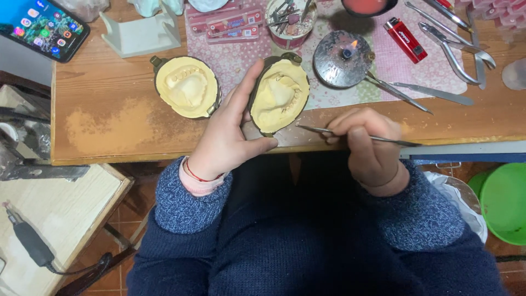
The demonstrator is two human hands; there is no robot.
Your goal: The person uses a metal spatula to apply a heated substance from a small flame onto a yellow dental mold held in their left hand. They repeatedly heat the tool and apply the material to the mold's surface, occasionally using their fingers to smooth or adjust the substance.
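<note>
Left hand [230,137] grips a plaster-filled mold half [278,94] at frame center, tilted up. Right hand [368,147] pinches a thin metal tool [356,135], tip just beside the mold. Second half [187,86] lies untouched, left; burner [342,58] lit above.

Your left hand [227,140] grips a metal flask half filled with yellow plaster [278,94], tilted up off the desk [109,120], thumb under its near edge and fingers [246,87] along its left rim. Your right hand [370,148] pinches a thin metal instrument [329,131], tip pointing toward nine o'clock, close to the plaster. A second flask half [187,86] lies flat at nine o'clock of the held one. A lit spirit lamp [342,57] burns at two o'clock.
</note>
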